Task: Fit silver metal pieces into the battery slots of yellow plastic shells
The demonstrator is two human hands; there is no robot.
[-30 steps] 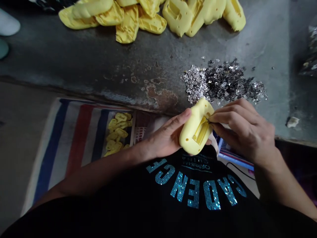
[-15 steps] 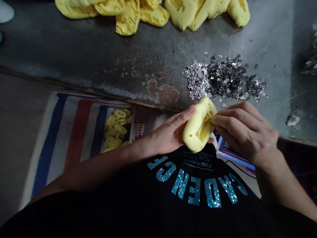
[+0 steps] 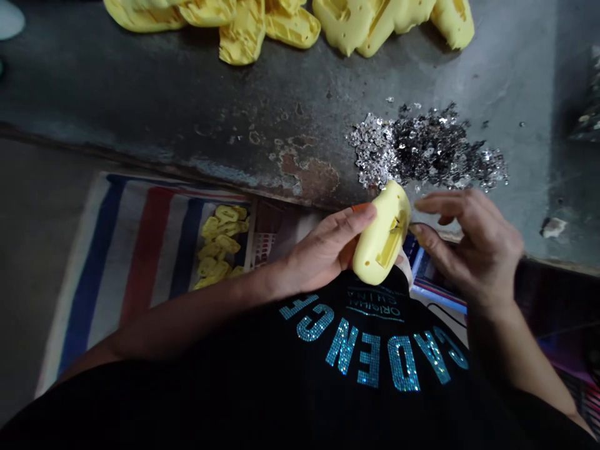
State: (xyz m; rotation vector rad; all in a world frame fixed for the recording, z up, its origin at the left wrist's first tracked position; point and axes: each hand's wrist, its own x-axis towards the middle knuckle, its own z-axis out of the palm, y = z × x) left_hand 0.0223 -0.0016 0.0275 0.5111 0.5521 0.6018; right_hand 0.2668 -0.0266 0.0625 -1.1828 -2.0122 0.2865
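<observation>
My left hand grips a yellow plastic shell, rounded at its ends, with a long recess and small holes facing up. A small metal piece shows at the upper end of the recess. Just right of the shell, my right hand is apart from it, thumb and forefinger spread with nothing seen between them. Beyond both hands, a pile of small shiny metal pieces lies on the grey worktop.
Several more yellow shells lie along the back of the worktop. Below its front edge, a striped cloth sheet borders a batch of yellow parts. A pale lump sits near the right front edge.
My right hand has drawn away to the right from the shell's recess, and its thumb and forefinger have parted. The shell has shifted and turned slightly in my left hand.
</observation>
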